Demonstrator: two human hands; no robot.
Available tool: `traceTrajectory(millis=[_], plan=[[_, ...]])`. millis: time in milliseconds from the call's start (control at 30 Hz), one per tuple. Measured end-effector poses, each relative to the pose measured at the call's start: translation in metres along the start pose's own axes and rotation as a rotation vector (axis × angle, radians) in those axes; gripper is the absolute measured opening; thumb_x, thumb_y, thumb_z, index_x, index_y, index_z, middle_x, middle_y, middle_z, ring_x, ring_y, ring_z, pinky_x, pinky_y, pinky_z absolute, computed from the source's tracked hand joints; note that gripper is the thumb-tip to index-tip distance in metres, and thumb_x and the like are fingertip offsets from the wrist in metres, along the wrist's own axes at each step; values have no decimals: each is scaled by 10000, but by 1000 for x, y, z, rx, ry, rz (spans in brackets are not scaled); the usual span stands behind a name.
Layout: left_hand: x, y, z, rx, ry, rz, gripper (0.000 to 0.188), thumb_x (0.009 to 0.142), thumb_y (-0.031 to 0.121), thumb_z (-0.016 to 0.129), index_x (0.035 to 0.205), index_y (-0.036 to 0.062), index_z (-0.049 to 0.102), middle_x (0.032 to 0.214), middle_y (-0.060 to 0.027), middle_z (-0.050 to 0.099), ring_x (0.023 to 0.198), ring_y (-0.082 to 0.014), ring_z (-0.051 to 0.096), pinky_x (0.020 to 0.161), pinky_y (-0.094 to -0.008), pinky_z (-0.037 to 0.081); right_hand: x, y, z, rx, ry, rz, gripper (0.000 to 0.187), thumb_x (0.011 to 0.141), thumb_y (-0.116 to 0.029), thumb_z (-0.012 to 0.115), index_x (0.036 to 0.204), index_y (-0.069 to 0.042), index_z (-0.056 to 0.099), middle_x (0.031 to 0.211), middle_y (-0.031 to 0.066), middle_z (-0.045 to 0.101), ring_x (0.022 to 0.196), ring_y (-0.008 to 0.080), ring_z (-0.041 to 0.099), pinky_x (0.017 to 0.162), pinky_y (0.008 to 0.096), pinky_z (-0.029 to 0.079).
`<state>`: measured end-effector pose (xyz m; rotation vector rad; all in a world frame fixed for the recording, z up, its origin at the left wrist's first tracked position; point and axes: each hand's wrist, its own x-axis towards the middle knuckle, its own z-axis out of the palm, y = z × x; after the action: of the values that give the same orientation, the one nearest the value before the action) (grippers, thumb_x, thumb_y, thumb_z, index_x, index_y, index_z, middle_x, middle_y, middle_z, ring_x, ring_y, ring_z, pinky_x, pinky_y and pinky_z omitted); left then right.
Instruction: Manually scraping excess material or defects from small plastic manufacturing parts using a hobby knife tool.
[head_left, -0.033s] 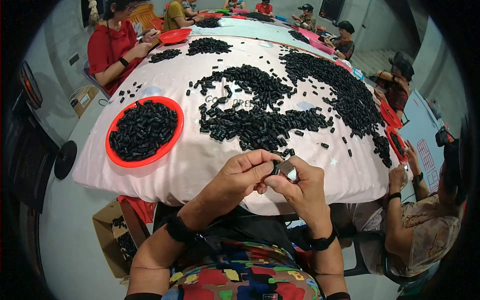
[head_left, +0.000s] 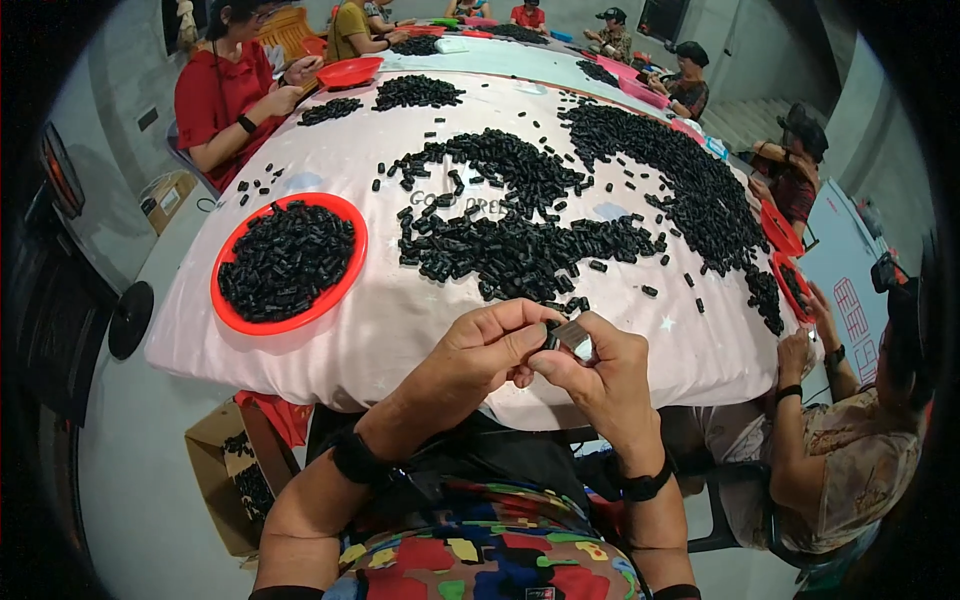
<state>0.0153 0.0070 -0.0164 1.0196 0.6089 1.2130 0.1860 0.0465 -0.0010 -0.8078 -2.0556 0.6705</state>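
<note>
My left hand (head_left: 490,345) pinches a small black cylindrical part (head_left: 551,334) between thumb and fingertips, just past the table's near edge. Close against it, my right hand (head_left: 605,370) grips a short, shiny silver metal piece (head_left: 577,341), whose exact kind I cannot make out. The metal piece meets the black part or sits right beside it; fingers hide the contact. Beyond my fingertips spreads a loose heap of similar black parts (head_left: 490,250). To the left, a red round basin (head_left: 362,245) holds a mound of black parts.
A pink cloth (head_left: 390,345) covers the table. More black heaps (head_left: 690,190) lie at the right and far side. A cardboard box (head_left: 205,470) with black parts stands on the floor at left. Co-workers sit around the table, one close at right (head_left: 850,440).
</note>
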Motion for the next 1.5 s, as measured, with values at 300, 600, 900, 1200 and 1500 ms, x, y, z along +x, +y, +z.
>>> traceTrajectory(millis=[300, 600, 900, 1200, 1500], plan=[[-1, 3, 0, 42, 11, -19, 210, 967, 129, 463, 1104, 9, 567, 852, 6, 558, 741, -60, 482, 683, -207, 405, 0, 1, 0, -108, 34, -61, 434, 743, -406, 767, 669, -35, 555, 524, 94, 562, 446, 181, 563, 425, 285, 418], [-2, 4, 0, 70, 21, -25, 206, 964, 131, 477, 1101, 7, 569, 852, 15, 561, 731, -51, 485, 673, -202, 408, 1, 0, 3, -154, 63, -113, 462, 742, -439, 754, 634, -54, 523, 502, 86, 545, 433, 192, 564, 408, 286, 414], [-1, 4, -1, 81, 12, -14, 203, 962, 126, 478, 1095, 2, 568, 847, 10, 561, 724, -54, 488, 668, -204, 411, 0, 0, 1, -182, 56, -115, 463, 748, -441, 747, 633, -50, 528, 503, 94, 550, 432, 206, 570, 407, 293, 417], [-1, 3, -1, 87, 28, -26, 205, 967, 141, 483, 1094, 8, 573, 836, 13, 559, 709, -53, 483, 654, -200, 408, 0, -1, 1, -173, 41, -95, 436, 757, -423, 745, 649, -48, 550, 518, 105, 565, 450, 223, 584, 414, 305, 424], [-1, 3, -2, 18, 14, -30, 212, 968, 154, 482, 1094, 11, 575, 805, 16, 547, 682, -50, 465, 639, -197, 398, -1, -3, 2, 39, -20, 7, 332, 802, -314, 737, 715, -26, 596, 565, 102, 591, 488, 165, 590, 450, 284, 429]])
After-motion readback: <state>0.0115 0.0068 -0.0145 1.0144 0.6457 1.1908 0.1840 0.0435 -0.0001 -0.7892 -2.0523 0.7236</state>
